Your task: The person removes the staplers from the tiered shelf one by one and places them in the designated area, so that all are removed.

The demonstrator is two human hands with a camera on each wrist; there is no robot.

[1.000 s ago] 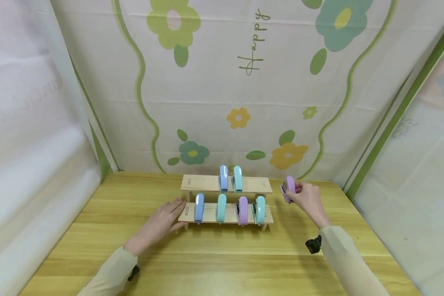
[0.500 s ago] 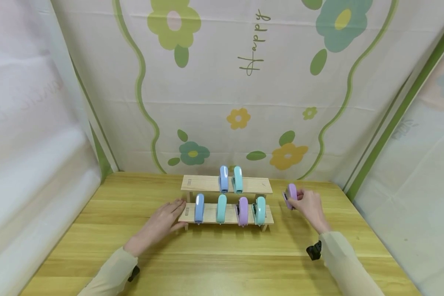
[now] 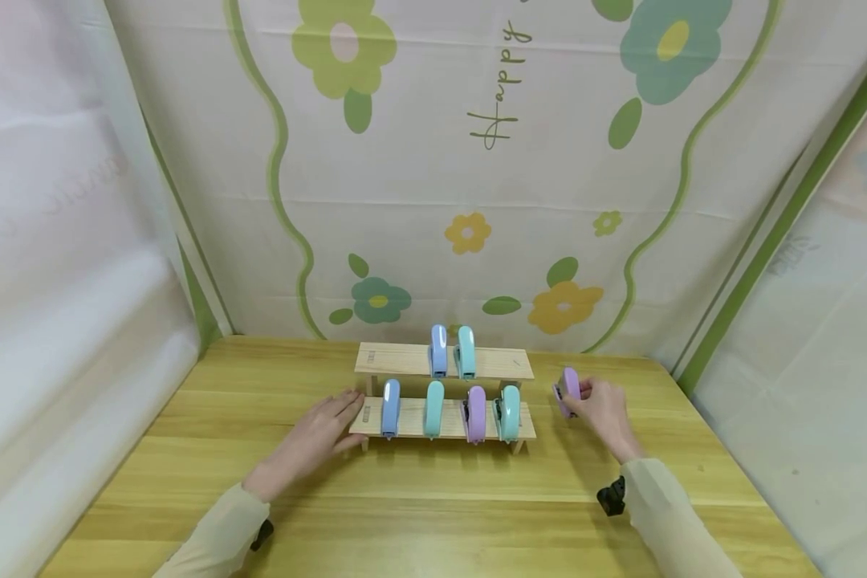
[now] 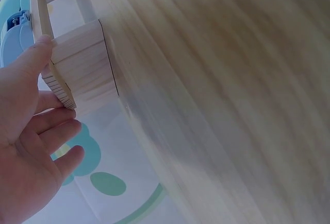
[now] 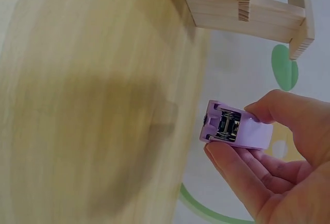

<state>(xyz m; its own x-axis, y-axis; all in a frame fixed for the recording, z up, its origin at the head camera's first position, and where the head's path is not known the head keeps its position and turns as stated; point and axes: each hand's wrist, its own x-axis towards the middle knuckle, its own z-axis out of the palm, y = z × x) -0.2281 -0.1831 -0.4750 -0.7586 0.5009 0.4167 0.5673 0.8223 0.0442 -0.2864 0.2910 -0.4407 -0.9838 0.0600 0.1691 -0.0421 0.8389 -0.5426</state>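
Note:
A two-step wooden display rack stands mid-table with several small staplers on it. My left hand holds its lower step at the left end; in the left wrist view the thumb lies on the front edge and the other fingers are at the end. Right of the rack, my right hand pinches a purple stapler between thumb and fingers, above the table. The right wrist view shows the stapler's metal-fitted end. On the lower step are a blue stapler, a purple stapler and two mint ones.
The upper step carries a blue stapler and a mint stapler side by side. A wood-grain table lies beneath everything. Flower-printed white cloth hangs behind, and more cloth closes off both sides.
My right hand has come slightly lower and nearer with the purple stapler, whose tilt has shifted a little. The left hand and the rack have stayed in place.

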